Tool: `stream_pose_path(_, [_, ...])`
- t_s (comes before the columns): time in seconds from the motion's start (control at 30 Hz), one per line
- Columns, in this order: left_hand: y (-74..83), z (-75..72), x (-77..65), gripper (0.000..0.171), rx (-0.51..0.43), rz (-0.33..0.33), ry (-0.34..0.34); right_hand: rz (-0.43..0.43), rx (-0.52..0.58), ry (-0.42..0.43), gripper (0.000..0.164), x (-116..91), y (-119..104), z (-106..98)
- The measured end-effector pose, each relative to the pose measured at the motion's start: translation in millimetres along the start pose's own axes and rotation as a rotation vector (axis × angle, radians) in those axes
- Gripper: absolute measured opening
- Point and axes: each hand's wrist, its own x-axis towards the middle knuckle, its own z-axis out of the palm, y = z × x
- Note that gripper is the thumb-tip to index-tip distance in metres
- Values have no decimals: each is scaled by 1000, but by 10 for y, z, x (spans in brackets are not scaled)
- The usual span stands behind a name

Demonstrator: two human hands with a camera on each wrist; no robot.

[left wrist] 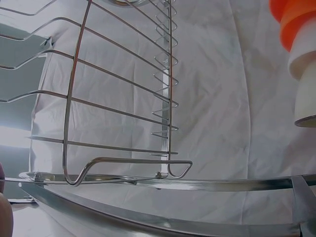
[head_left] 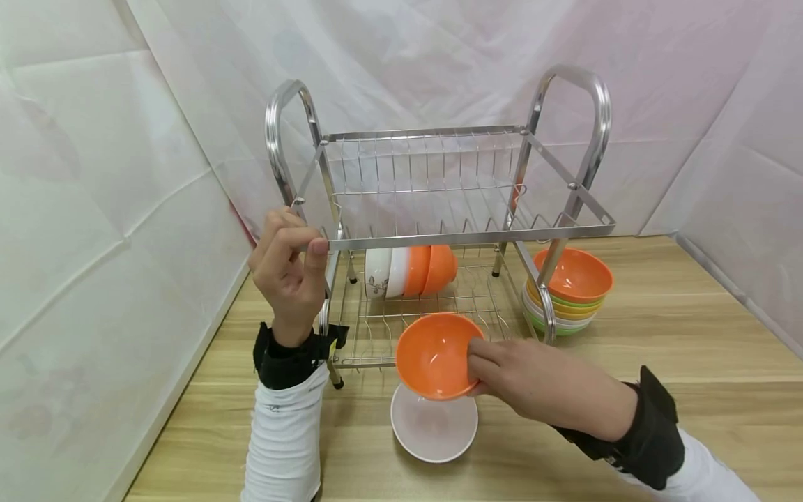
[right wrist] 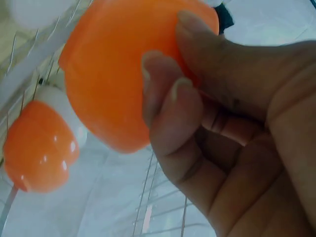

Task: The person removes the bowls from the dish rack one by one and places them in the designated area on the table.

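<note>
Below frame centre, pinches the orange bowl (head_left: 431, 357), likely light, stiff, slippery, sensibly by its rim with right grip (head_left: 530, 378); holds rack (head_left: 464, 238) with left grip (head_left: 290, 273).

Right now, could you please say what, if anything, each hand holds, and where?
The right hand pinches an orange bowl by its rim, the left hand the rack by an upper-tier corner.

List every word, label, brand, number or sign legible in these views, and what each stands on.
No legible text in any view.
White fabric left sleeve: small dark marks, too small to read.
White bowl with dark leaf motif, in the silver wire rack: decoration, not writing.
Glossy orange round bowl in the right hand: no lettering visible.
</note>
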Motion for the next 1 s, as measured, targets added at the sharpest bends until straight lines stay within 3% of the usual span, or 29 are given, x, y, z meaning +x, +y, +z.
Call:
stream_pose_path(0.23, [0, 0, -9, 49, -1, 8, -5, -94, -22, -18, 18, -63, -76, 128])
stream_pose_path(0.53, [3, -7, -5, 50, 7, 8, 2, -112, 17, -178, 16, -90, -155, 241])
stream_pose_path(1.0, [2, -8, -4, 49, -2, 8, -5, -90, 60, -183, 18, -181, -149, 459])
